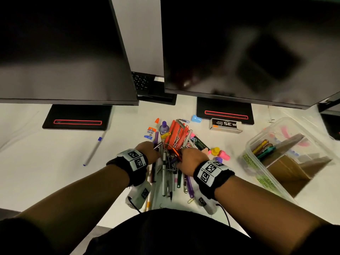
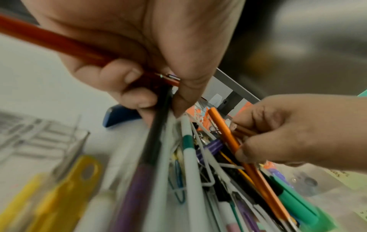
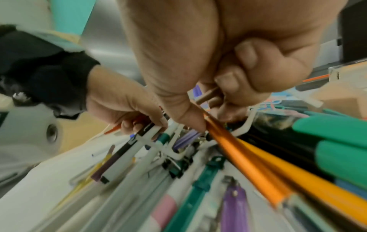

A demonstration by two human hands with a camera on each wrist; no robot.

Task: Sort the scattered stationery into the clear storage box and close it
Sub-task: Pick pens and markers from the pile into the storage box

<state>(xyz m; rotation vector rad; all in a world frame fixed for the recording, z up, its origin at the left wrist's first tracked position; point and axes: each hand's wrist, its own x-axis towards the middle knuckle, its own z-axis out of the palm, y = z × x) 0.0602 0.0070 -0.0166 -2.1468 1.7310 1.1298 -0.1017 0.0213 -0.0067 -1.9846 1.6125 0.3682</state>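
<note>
Both hands were down in the heap of pens and markers [image 1: 170, 168] piled on the white counter [image 1: 55, 153], close in front of the person. The left hand [image 1: 149, 150] had its fingers [image 2: 137, 97] curled around a red pen [image 2: 59, 45] and pinched a black-barrelled pen [image 2: 157, 125] against the thumb. The right hand [image 1: 189, 160] gripped an orange pen [image 3: 244, 158], thumb pressing along its barrel, with a brown pen end [image 3: 206, 95] tucked under its curled fingers [image 3: 246, 55]. The 2 hands sat near each other, the heap between them. Beyond the heap lay red-orange markers [image 1: 176, 133], a small glue bottle [image 1: 151, 131], a purple-capped bottle [image 1: 164, 128], coloured paper clips [image 1: 192, 139] and a blue cap [image 1: 196, 118]. A staples box [image 1: 226, 125] rested near the foot of the right monitor stand [image 1: 225, 110]. Pink, yellow and purple caps [image 1: 220, 153] sat just right of the right hand. A single white pen with a blue clip [image 1: 93, 150] lay well apart on the left. The clear storage box [image 1: 257, 142] stood open at the right edge of the counter, with a few markers [image 1: 265, 149] and cardboard dividers [image 1: 287, 170] inside. 2 dark monitors [image 1: 64, 52] loomed over the back of the counter.
</note>
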